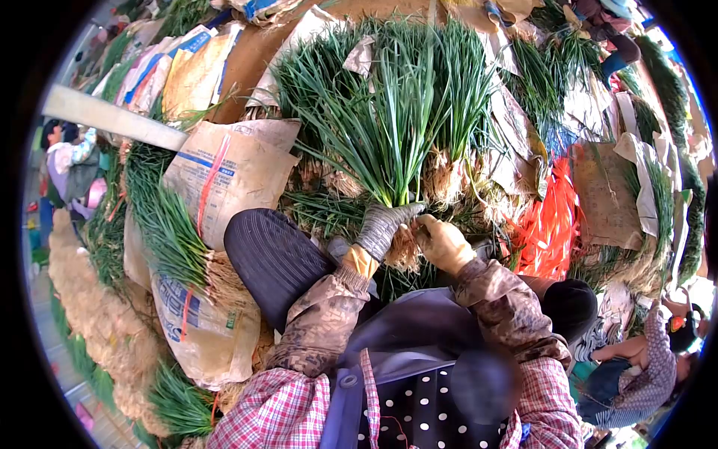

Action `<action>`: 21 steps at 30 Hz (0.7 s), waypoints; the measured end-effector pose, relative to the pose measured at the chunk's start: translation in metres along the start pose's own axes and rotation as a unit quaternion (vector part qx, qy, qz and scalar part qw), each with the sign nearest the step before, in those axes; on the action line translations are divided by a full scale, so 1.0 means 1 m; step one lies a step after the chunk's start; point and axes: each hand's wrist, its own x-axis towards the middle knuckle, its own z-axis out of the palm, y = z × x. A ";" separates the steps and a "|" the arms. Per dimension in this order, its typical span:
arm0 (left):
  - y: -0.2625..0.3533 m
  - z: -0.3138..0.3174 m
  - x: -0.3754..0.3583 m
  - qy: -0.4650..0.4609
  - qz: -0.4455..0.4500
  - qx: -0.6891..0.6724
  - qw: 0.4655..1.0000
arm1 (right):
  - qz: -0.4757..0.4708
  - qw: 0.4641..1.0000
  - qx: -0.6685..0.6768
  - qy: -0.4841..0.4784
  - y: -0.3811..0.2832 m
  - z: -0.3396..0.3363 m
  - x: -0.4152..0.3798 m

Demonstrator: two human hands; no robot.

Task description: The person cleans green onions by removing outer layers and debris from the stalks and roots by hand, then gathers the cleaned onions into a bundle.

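My left hand (380, 229), in a grey glove with a yellow cuff, is closed around the base of a bunch of green onions (395, 135). The long leaves fan out away from me, and the pale roots (404, 251) hang below my fist. At the right side of those roots is my right hand (445, 243) in a pale yellow glove. Its fingers are curled and pinched together; what lies between them is hidden. Right behind the held bunch, more green onions (449, 176) lie with their roots toward me.
A red-tied bundle (168, 224) lies on brown paper sacking (232, 172) at the left. Red plastic strips (550, 224) are heaped at the right, beside a brown sack piece (606, 194). A pale beam (112, 116) juts in from upper left. Other people (636, 367) sit nearby at the edges.
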 end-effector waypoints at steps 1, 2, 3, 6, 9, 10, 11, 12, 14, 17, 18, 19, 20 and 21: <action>0.002 -0.002 0.002 -0.015 -0.042 0.019 0.999 | 0.030 0.994 0.092 -0.044 0.004 -0.003 0.001; 0.008 -0.001 0.003 0.003 -0.058 0.055 0.997 | 0.079 0.975 0.197 -0.067 0.007 -0.004 0.004; 0.011 0.000 0.000 0.009 -0.072 0.017 0.997 | 0.126 0.942 0.299 -0.089 0.009 -0.005 0.007; 0.031 0.006 -0.019 0.008 -0.125 -0.063 0.990 | 0.169 0.829 0.533 -0.024 0.012 0.002 0.022; -0.010 -0.002 -0.002 -0.019 0.109 -0.082 0.990 | 0.179 0.762 0.605 0.148 0.003 0.016 0.042; -0.022 -0.007 0.008 -0.023 0.092 -0.075 0.993 | 0.182 0.766 0.595 0.160 0.007 0.019 0.047; -0.013 -0.007 0.001 -0.043 0.068 -0.086 0.993 | 0.186 0.770 0.585 0.173 0.011 0.022 0.050; 0.004 -0.005 -0.009 -0.063 0.044 -0.097 0.992 | 0.217 0.763 0.582 0.180 0.014 0.022 0.053; 0.011 -0.001 -0.016 -0.064 0.022 -0.139 0.988 | 0.230 0.766 0.568 0.194 0.023 0.020 0.058; 0.014 -0.004 -0.022 -0.069 -0.003 -0.126 0.990 | 0.244 0.737 0.609 0.161 0.024 0.008 0.066; 0.018 -0.002 -0.026 -0.056 -0.016 -0.116 0.992 | 0.255 0.721 0.629 0.142 0.016 0.002 0.069; 0.023 0.000 -0.031 -0.044 -0.029 -0.106 0.993 | 0.265 0.703 0.648 0.122 0.006 -0.004 0.071; 0.026 0.002 -0.033 -0.032 -0.041 -0.096 0.994 | 0.278 0.717 0.626 0.135 -0.013 -0.011 0.069; 0.023 0.001 -0.031 -0.036 -0.032 -0.081 0.996 | 0.258 0.709 0.645 0.124 -0.008 -0.009 0.070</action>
